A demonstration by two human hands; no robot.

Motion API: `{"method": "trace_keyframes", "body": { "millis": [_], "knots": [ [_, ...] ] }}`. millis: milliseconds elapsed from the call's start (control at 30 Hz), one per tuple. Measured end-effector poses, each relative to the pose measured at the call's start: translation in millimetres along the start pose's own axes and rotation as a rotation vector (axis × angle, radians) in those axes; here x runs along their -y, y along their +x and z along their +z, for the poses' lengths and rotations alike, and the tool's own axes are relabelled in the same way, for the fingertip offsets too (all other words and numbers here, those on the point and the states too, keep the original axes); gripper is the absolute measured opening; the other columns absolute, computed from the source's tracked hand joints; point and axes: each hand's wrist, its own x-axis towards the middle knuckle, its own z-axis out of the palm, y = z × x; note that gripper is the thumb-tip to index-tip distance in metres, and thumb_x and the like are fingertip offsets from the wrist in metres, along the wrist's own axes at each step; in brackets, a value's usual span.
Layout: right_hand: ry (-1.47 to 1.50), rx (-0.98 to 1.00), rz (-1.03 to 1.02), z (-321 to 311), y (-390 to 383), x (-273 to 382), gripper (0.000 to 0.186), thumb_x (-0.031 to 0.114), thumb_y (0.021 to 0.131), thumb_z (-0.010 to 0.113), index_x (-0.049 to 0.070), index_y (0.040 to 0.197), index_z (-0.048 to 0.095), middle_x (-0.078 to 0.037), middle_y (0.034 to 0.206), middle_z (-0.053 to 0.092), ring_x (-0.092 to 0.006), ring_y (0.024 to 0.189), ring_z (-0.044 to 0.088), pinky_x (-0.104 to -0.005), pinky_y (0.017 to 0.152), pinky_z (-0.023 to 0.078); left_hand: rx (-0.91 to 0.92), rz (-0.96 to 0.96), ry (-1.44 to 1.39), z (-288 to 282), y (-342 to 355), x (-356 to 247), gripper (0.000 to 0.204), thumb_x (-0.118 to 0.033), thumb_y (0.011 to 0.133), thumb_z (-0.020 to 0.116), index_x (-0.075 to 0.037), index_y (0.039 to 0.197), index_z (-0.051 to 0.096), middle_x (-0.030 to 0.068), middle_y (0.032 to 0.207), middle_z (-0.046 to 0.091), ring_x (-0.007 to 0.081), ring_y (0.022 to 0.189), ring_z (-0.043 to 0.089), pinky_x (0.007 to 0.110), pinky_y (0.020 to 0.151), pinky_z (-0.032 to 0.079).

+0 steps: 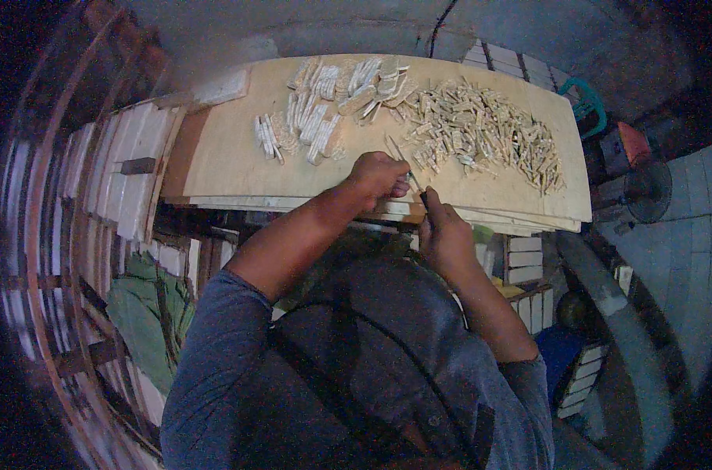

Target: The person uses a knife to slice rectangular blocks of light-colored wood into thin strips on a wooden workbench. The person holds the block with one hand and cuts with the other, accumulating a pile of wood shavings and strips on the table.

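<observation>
My right hand [447, 237] is wrapped round the dark handle of a knife [416, 183], its thin blade slanting up and to the left. Right beside the blade, my left hand [379, 174] is closed in a fist; whatever its fingers hold is too small and hidden to make out. Both hands are over the near edge of a pale wooden board table [230, 168]. Beyond them to the right spreads a heap of small light wooden pieces [481, 129]. Farther left lie bundles of pale strips [317, 117], grouped in rows.
Stacked pale boards [129, 168] stand left of the table, with a green cloth [148, 313] below them. On the right are a teal plastic chair [587, 106], a fan [649, 192] and a red object [634, 145]. Stacked white blocks [526, 258] sit under the table's right side.
</observation>
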Motion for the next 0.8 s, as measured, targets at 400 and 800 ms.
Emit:
{"method": "trace_keyframes", "body": {
  "millis": [400,800],
  "knots": [
    [0.114,0.025,-0.027,-14.0,-30.5,-8.0,0.056,-0.001,0.092,0.062,-0.005,0.147,0.052,-0.027,0.095,0.069,-0.0457,0.086,0.070,-0.0505,0.076,0.056,-0.035,-0.017,0.099,5.9,-7.2,-2.9,0.022,-0.015,0.092,0.075,0.004,0.093,0.064,0.0135,0.084,0.069,0.0234,0.071,0.072,0.036,0.061,0.065],
    [0.076,0.081,0.109,-17.3,-22.1,-14.4,0.054,0.004,0.095,0.061,-0.004,0.147,0.054,-0.032,0.116,0.071,-0.0455,0.102,0.073,-0.0490,0.088,0.059,0.118,0.141,0.167,-24.3,21.6,20.5,0.013,-0.013,0.094,0.072,-0.004,0.095,0.062,0.0095,0.084,0.068,0.0230,0.073,0.070,0.036,0.063,0.059]
  ]
}}
